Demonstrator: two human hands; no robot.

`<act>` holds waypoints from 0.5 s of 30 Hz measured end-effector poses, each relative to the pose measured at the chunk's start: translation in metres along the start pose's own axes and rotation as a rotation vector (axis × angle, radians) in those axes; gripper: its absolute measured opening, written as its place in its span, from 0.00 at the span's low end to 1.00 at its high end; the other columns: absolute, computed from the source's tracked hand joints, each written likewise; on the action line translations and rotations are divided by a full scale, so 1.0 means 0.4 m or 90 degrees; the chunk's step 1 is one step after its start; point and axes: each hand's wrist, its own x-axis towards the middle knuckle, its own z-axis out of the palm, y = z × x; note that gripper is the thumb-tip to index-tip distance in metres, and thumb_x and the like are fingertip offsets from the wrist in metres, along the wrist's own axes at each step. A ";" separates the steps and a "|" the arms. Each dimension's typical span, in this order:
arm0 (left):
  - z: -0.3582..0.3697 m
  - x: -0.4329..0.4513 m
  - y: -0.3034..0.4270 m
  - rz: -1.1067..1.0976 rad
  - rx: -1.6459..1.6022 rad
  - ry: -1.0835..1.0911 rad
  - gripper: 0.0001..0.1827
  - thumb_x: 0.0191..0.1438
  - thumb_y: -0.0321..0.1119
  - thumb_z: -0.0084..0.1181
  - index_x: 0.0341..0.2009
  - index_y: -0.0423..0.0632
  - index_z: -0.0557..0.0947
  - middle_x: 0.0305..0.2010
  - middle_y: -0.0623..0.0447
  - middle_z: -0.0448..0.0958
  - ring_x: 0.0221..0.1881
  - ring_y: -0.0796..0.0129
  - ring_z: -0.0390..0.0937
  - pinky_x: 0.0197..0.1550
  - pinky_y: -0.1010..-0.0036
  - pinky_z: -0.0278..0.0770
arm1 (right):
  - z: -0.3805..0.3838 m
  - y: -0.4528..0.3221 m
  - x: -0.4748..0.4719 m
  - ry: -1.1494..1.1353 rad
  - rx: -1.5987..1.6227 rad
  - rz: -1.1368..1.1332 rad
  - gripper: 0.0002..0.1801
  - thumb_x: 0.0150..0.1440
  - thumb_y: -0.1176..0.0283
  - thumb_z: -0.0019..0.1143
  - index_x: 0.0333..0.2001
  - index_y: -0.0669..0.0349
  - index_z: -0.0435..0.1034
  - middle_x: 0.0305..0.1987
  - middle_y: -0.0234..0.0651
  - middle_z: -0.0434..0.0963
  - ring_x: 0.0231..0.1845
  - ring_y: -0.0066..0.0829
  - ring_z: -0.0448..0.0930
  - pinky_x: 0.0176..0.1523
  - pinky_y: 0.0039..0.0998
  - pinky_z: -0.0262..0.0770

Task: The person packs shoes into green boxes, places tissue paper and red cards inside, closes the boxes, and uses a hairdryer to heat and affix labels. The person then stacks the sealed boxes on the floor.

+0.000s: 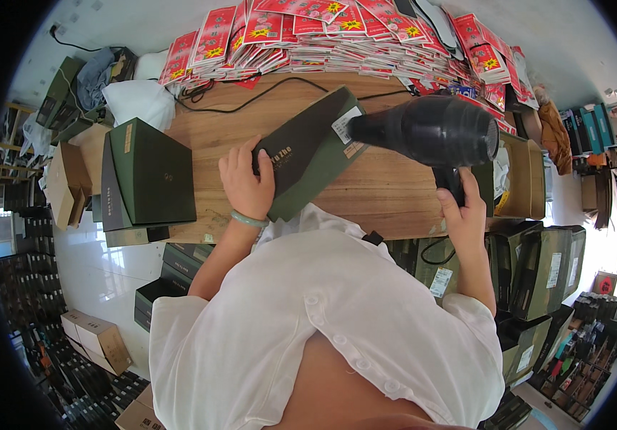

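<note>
My left hand [249, 180] grips the near-left end of a dark green and black shoe box [300, 153], which lies tilted across the wooden table [394, 185]. A white printed label [347, 124] sits at the box's far right end, with a small tan label [353, 149] beside it. In my right hand [463, 207] is the handle of a black hair dryer [426, 131]. Its nozzle points left, right over the white label's edge and partly covering it. Whether the nozzle touches the box I cannot tell.
Stacked red printed packets [335, 45] line the table's back. A black cord [254, 99] runs before them. More green shoe boxes [163, 174] stand at the left, an open carton [526, 174] at the right. Labelled boxes [534, 274] are piled below on the right.
</note>
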 end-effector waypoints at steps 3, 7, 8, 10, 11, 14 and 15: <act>-0.001 0.004 0.000 -0.008 0.000 -0.005 0.14 0.55 0.30 0.54 0.46 0.46 0.81 0.37 0.46 0.76 0.37 0.50 0.68 0.43 0.62 0.66 | -0.021 -0.007 -0.008 -0.016 -0.002 -0.023 0.32 0.55 0.63 0.66 0.60 0.64 0.64 0.45 0.47 0.77 0.41 0.38 0.79 0.49 0.31 0.72; 0.003 0.010 -0.008 -0.002 -0.004 -0.007 0.13 0.55 0.30 0.54 0.46 0.45 0.81 0.39 0.46 0.77 0.38 0.51 0.69 0.44 0.62 0.65 | -0.014 -0.002 -0.013 -0.008 -0.005 -0.002 0.32 0.55 0.63 0.66 0.59 0.64 0.65 0.43 0.46 0.78 0.39 0.38 0.79 0.48 0.31 0.73; 0.003 0.012 -0.008 0.003 -0.005 -0.006 0.13 0.55 0.30 0.54 0.46 0.45 0.81 0.39 0.46 0.77 0.38 0.51 0.70 0.44 0.62 0.65 | -0.018 -0.017 -0.010 -0.004 -0.036 -0.010 0.31 0.55 0.63 0.66 0.59 0.64 0.65 0.42 0.45 0.78 0.39 0.38 0.79 0.47 0.30 0.73; 0.002 0.013 -0.007 0.003 -0.009 -0.009 0.13 0.55 0.30 0.54 0.46 0.45 0.81 0.39 0.46 0.77 0.38 0.51 0.70 0.44 0.63 0.65 | -0.017 -0.020 -0.005 -0.009 -0.013 0.030 0.31 0.55 0.62 0.66 0.58 0.64 0.65 0.40 0.44 0.78 0.38 0.37 0.79 0.46 0.31 0.73; 0.001 0.013 -0.006 0.003 -0.010 -0.011 0.13 0.55 0.30 0.54 0.46 0.45 0.81 0.39 0.46 0.77 0.38 0.51 0.70 0.44 0.63 0.65 | -0.016 -0.016 -0.002 -0.017 0.041 0.078 0.31 0.55 0.62 0.66 0.58 0.64 0.65 0.40 0.44 0.78 0.38 0.37 0.79 0.46 0.31 0.73; 0.003 0.013 -0.006 0.013 -0.002 0.000 0.13 0.55 0.29 0.53 0.46 0.45 0.81 0.39 0.46 0.77 0.38 0.52 0.70 0.44 0.63 0.65 | 0.000 0.010 0.006 0.028 -0.012 0.026 0.32 0.55 0.61 0.66 0.59 0.64 0.65 0.37 0.42 0.79 0.34 0.34 0.79 0.42 0.29 0.74; 0.003 0.012 -0.007 0.016 -0.003 0.004 0.13 0.55 0.29 0.53 0.46 0.45 0.81 0.39 0.46 0.77 0.38 0.52 0.70 0.44 0.63 0.65 | 0.005 0.019 0.010 0.053 -0.064 -0.027 0.32 0.55 0.60 0.65 0.59 0.64 0.65 0.36 0.42 0.78 0.32 0.32 0.79 0.40 0.29 0.74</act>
